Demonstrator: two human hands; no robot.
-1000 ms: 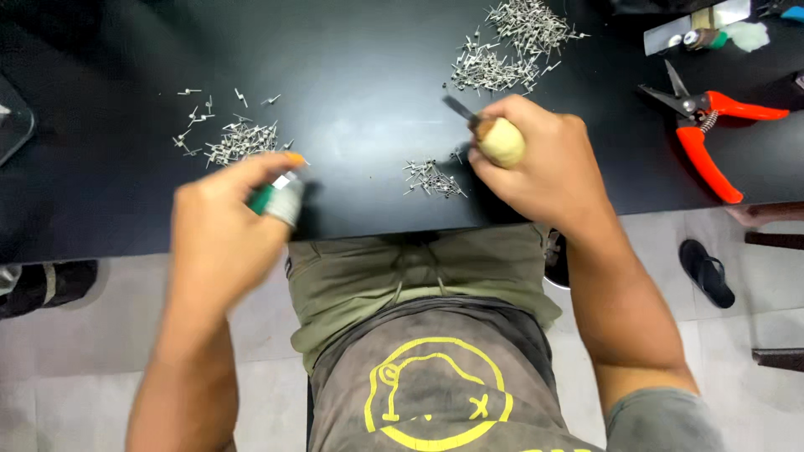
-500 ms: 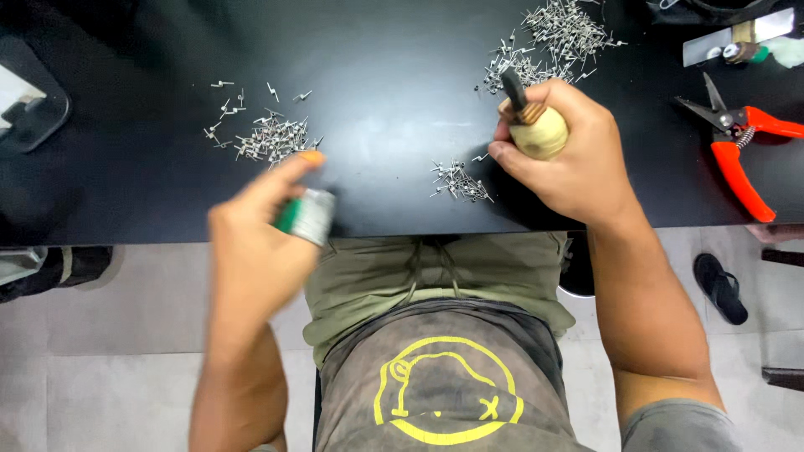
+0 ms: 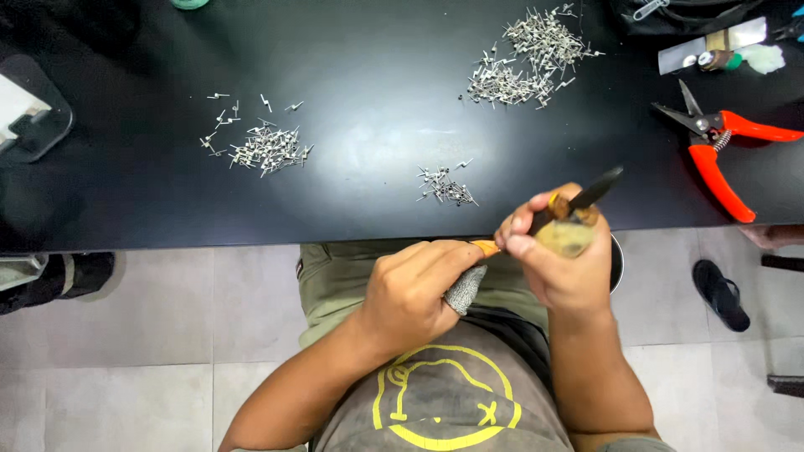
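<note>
My left hand (image 3: 412, 291) is over my lap just below the table edge, fingers curled around a small grey textured piece (image 3: 463, 290); an orange tip (image 3: 486, 247) shows at the thumb. My right hand (image 3: 559, 261) is close beside it, at the table's front edge. It grips a wooden-handled tool (image 3: 566, 230) whose dark blade (image 3: 593, 192) points up and right over the table. The two hands nearly touch. A small heap of metal pins (image 3: 448, 187) lies on the black table (image 3: 368, 125) just beyond them.
Two more pin heaps lie on the table, one at left (image 3: 268, 151) and a bigger one at the back (image 3: 529, 52). Red-handled shears (image 3: 722, 156) rest at right. A black stand (image 3: 33, 121) sits at far left. A sandal (image 3: 720, 293) is on the tiled floor.
Both hands have drawn back from the table toward my lap. My left hand swung right to meet the right hand, and the tool's blade now points up and right.
</note>
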